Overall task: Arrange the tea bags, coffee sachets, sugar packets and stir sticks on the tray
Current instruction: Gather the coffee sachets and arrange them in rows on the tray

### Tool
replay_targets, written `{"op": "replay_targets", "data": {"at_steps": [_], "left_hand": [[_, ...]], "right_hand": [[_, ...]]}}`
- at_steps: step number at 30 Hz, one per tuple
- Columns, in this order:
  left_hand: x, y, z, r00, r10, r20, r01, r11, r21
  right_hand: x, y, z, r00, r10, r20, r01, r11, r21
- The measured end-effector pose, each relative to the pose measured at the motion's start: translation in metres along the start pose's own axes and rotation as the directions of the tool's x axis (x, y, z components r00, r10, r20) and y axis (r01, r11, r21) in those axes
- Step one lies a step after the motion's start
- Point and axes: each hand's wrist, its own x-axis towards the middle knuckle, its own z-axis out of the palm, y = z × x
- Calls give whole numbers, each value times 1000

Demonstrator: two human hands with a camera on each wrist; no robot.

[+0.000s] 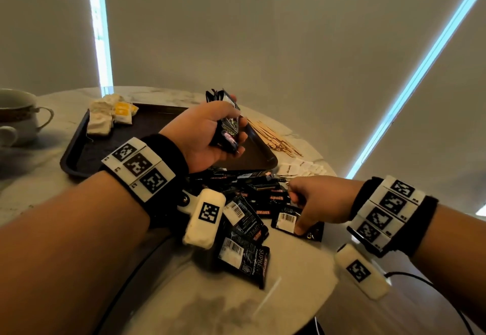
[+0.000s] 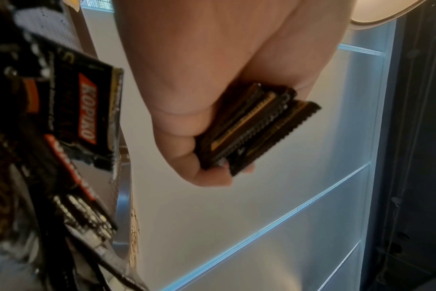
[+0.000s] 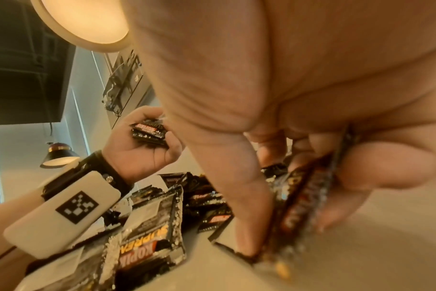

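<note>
My left hand [image 1: 210, 135] grips a stack of black coffee sachets [image 1: 227, 124] above the dark tray [image 1: 79, 156]; the stack's edges [image 2: 256, 128] show in the left wrist view. A loose heap of black coffee sachets [image 1: 247, 219] lies on the marble table in front of the tray. My right hand [image 1: 313, 203] reaches into that heap and pinches a sachet [image 3: 301, 198] between thumb and fingers at the table surface. Tea bags [image 1: 110, 116] lie in the tray's far left corner. Wooden stir sticks [image 1: 273, 135] and white sugar packets [image 1: 299, 169] lie right of the tray.
A white cup with a handle [image 1: 18, 116] stands at the far left of the round marble table [image 1: 210, 308]. The table's curved front edge runs close to my forearms. A black cable [image 1: 420, 282] trails off at the right.
</note>
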Motion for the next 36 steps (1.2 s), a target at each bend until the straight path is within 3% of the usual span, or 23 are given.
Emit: {"op": "replay_targets", "data": {"at_steps": [7,10,13,15,16,18,20,22,23,25,31,33,36], "left_hand": [[-2,2,3,999,-45,12,45,997,57],[-1,0,2,999,-38,0,38,997,68],[-1,-2,1,1000,-27,-9,28,996,90],[0,-3,0,1000,-31,3,31,995,90],[1,-3,-1,999,-34,19,32,996,85],[1,-3,0,997,-35,62,30,997,76],[0,-5,2,993,-34,110,27,997,69],[-2,-6,3,982,-45,181,30,996,84],[-4,-7,5,975,-48,215,28,995,95],[-4,-8,8,976,-30,214,12,996,84],[3,-4,1,995,34,90,-30,998,-48],[4,3,-4,997,73,12,-72,994,-87],[5,14,-14,993,102,-63,-107,991,-86]], "right_hand": [[-5,13,-16,994,51,100,-59,995,81],[-8,14,-26,984,114,140,-111,993,-32],[-9,18,-38,991,131,31,-130,991,-35],[-6,19,-44,988,105,-117,-77,971,225],[-4,17,-46,974,94,-207,1,908,419],[-1,5,-48,942,48,-333,224,649,727],[3,-11,-48,909,-40,-416,397,390,831],[7,-27,-46,882,-97,-462,470,255,845],[10,-31,-45,874,-116,-472,485,233,843],[10,-41,-43,856,-146,-495,516,275,811],[17,-48,-38,807,-138,-575,512,650,562],[17,-40,-39,866,-167,-471,399,799,450],[14,-25,-33,965,-217,-147,240,957,161]]}}
